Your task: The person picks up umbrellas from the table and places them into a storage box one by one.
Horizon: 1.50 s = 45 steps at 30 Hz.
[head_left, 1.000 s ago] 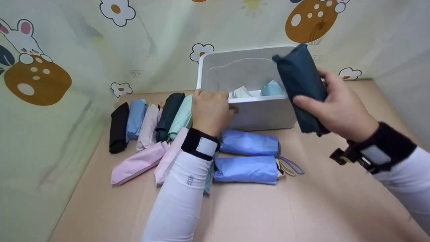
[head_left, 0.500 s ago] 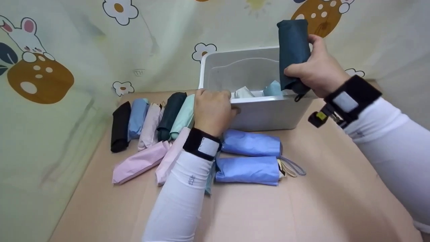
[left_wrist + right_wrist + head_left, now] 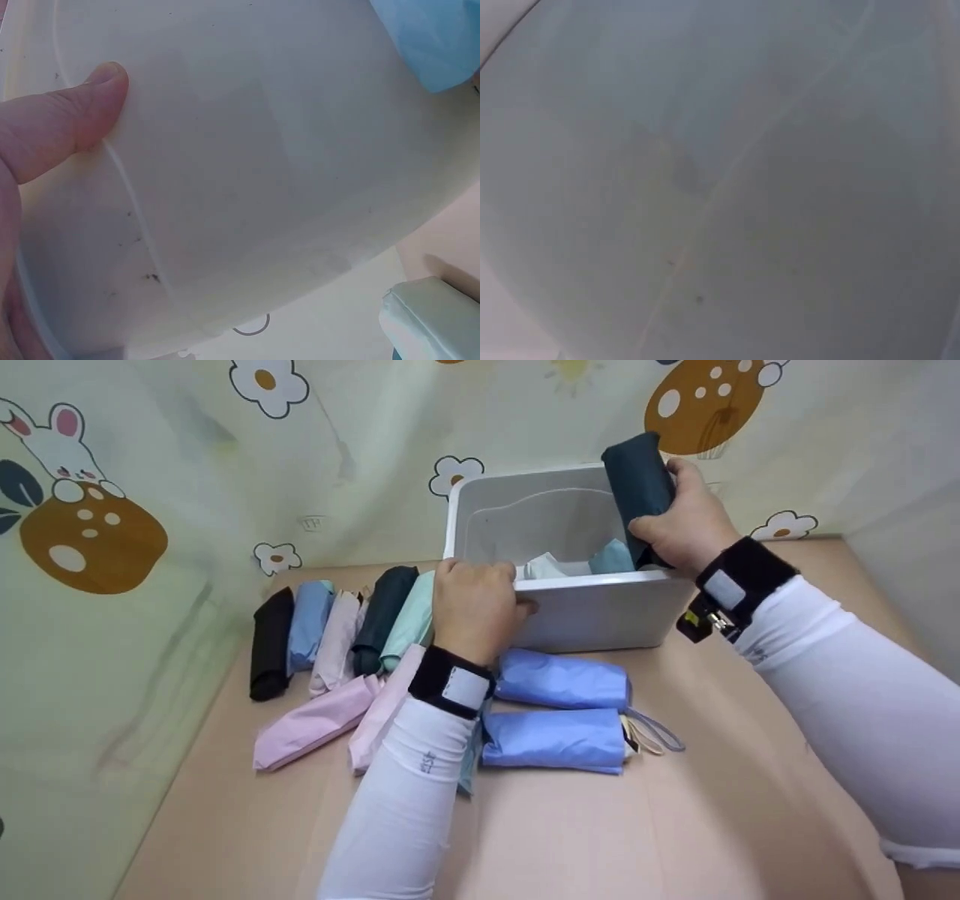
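My right hand (image 3: 691,526) grips a dark teal folded umbrella (image 3: 636,480), thumb across its near side. The umbrella leans over the right end of a white plastic bin (image 3: 592,616), its lower end hidden behind the front rim. With my left hand (image 3: 476,604) I hold the front rim near its left corner. In the left wrist view the thumb of that hand (image 3: 67,124) presses on the bin's outer wall. Inside the bin a whitish bundle (image 3: 544,566) and a light teal one (image 3: 611,557) partly show. Only the blurred bin wall (image 3: 780,225) fills the right wrist view.
Left of the bin several folded umbrellas stand in a row, from a black one (image 3: 271,645) to a mint one (image 3: 409,619). Pink umbrellas (image 3: 319,724) lie before them. Two blue umbrellas (image 3: 562,679) lie in front of the bin. A patterned curtain (image 3: 375,457) hangs behind.
My right hand has carried the dark teal umbrella left from beside the bin, raised it over the right end, then lowered it partly behind the front rim. My left hand stays on the rim.
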Available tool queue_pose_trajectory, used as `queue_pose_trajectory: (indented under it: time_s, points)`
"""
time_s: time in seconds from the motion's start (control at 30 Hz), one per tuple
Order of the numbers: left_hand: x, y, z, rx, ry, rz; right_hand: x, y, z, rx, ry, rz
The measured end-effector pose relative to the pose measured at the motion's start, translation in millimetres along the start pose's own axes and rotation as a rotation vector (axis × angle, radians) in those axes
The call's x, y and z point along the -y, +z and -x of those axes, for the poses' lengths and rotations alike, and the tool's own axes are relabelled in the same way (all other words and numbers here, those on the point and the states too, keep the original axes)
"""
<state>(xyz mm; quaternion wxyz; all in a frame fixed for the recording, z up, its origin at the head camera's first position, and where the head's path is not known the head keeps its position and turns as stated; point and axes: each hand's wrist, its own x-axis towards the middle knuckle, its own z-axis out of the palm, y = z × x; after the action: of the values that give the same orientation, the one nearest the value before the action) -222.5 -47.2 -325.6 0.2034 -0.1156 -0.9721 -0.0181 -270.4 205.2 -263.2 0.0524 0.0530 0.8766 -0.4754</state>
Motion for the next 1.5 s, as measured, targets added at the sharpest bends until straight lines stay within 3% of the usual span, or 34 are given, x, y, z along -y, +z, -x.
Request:
queue_pose_trajectory:
  time_s: [0.3,0.53,0.97,1.27,1.5]
  points:
    - [0.8,-0.1,1.0,0.017,-0.005,0.005,-0.6,2.5,-3.0,0.029,0.028,0.029]
    - [-0.1,-1.7,0.6,0.022,-0.01,0.008,-0.7,2.7,-1.3,0.049,0.02,0.148]
    - [0.5,-0.1,1.1,-0.016,0.003,-0.003,-2.1,7.6,-4.3,0.037,-0.103,0.387]
    - [0.2,-0.3,0.6,0.002,-0.009,0.008,-0.4,8.7,-4.5,0.075,-0.069,0.425]
    - [0.1,0.1,1.1,-0.01,-0.001,0.002,-1.4,10.1,-5.7,0.09,-0.094,0.488]
